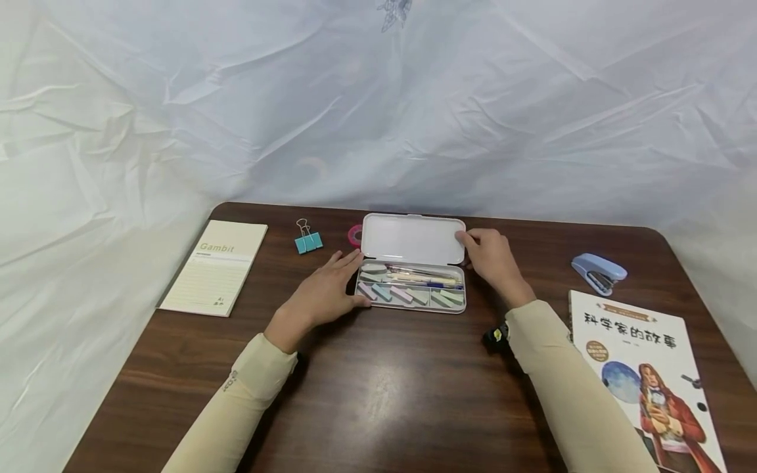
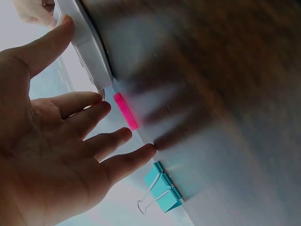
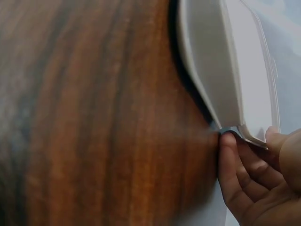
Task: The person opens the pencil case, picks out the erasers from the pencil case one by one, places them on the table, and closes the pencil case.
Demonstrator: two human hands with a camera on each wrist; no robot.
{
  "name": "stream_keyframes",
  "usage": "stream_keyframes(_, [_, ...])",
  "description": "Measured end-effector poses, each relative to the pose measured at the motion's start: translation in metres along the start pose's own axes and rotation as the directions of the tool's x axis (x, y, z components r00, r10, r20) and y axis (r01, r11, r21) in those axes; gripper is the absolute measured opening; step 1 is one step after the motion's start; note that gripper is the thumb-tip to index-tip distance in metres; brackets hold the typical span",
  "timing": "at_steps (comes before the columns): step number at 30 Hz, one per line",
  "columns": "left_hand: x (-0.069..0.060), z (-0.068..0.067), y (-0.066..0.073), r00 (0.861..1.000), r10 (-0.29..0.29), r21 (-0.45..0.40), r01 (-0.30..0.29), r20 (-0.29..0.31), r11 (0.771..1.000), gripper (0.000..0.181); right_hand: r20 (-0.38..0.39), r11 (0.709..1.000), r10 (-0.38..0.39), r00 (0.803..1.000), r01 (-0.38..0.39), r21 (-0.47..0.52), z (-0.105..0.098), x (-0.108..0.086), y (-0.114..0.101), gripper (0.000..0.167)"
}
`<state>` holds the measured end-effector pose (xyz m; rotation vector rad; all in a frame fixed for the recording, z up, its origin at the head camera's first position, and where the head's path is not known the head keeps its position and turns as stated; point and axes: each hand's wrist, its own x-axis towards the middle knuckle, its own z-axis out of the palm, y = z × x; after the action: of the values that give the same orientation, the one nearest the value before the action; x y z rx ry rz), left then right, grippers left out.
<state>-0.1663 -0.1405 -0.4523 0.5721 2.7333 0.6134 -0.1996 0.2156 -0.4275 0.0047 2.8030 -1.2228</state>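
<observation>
Pencil case (image 1: 414, 309) is lying open, far centre, while I'm seemingly adjusting its lid (image 1: 412, 238), right hand (image 1: 492, 261) pinching it, left hand (image 1: 322, 290) spread alongside, the next move probably needing steady bracing.

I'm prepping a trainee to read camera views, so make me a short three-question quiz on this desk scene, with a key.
1. Which hand pinches the raised lid of the pencil case?
2. True or false: in the head view, the turquoise binder clip lies between the Gambit notebook and the pencil case.
3. Fill the blank: a blue ____ lies just beyond the top edge of the Chinese-titled book.

Key: 1. The right hand. 2. True. 3. Stapler.
</observation>
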Motion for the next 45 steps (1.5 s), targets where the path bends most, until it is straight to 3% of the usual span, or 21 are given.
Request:
stream_keyframes(3, [0.004,0.004,-0.006,1.000,-0.003,-0.007,0.003,0.001,1.000,0.106,-0.007,1.000,0.020,1.000,-0.021,-0.022,0.003,0.000,0.003,0.050])
stream_keyframes(9, [0.002,-0.002,0.000,1.000,-0.007,-0.013,0.007,0.022,1.000,0.103,-0.030,0.998,0.038,0.999,-0.040,-0.058,0.006,0.000,0.005,0.059])
stream_keyframes(18, [0.004,0.002,-0.005,1.000,-0.011,-0.018,0.011,0.019,1.000,0.104,-0.023,0.998,0.029,0.999,-0.030,-0.055,0.003,-0.005,0.005,0.060])
stream_keyframes(26, [0.001,-0.001,-0.001,0.999,-0.015,-0.016,0.016,0.033,1.000,0.103,-0.030,0.995,0.018,0.999,-0.021,-0.093,-0.013,-0.024,-0.005,0.051])
stream_keyframes(31, [0.002,0.001,-0.002,1.000,-0.014,-0.001,0.014,0.026,1.000,0.104,-0.069,0.991,-0.059,0.996,0.051,-0.123,-0.023,-0.043,-0.014,0.033])
stream_keyframes(35, [0.000,-0.002,0.001,1.000,-0.012,0.005,0.012,0.024,1.000,0.101,0.042,0.986,-0.124,0.991,0.128,-0.109,-0.025,-0.060,-0.019,0.027])
stream_keyframes(39, [-0.002,-0.008,0.009,0.999,-0.033,-0.002,0.033,0.042,0.999,0.099,0.175,0.984,-0.142,0.974,0.158,-0.081,-0.024,-0.073,-0.021,0.028])
stream_keyframes(41, [0.000,-0.001,0.000,1.000,-0.022,-0.001,0.022,0.020,1.000,0.100,0.209,0.982,-0.152,0.966,0.171,-0.079,-0.023,-0.078,-0.022,0.029])
stream_keyframes(45, [-0.005,-0.006,0.009,0.999,-0.031,-0.011,0.031,0.029,0.999,0.100,0.246,0.977,-0.157,0.956,0.187,-0.103,-0.021,-0.083,-0.021,0.027])
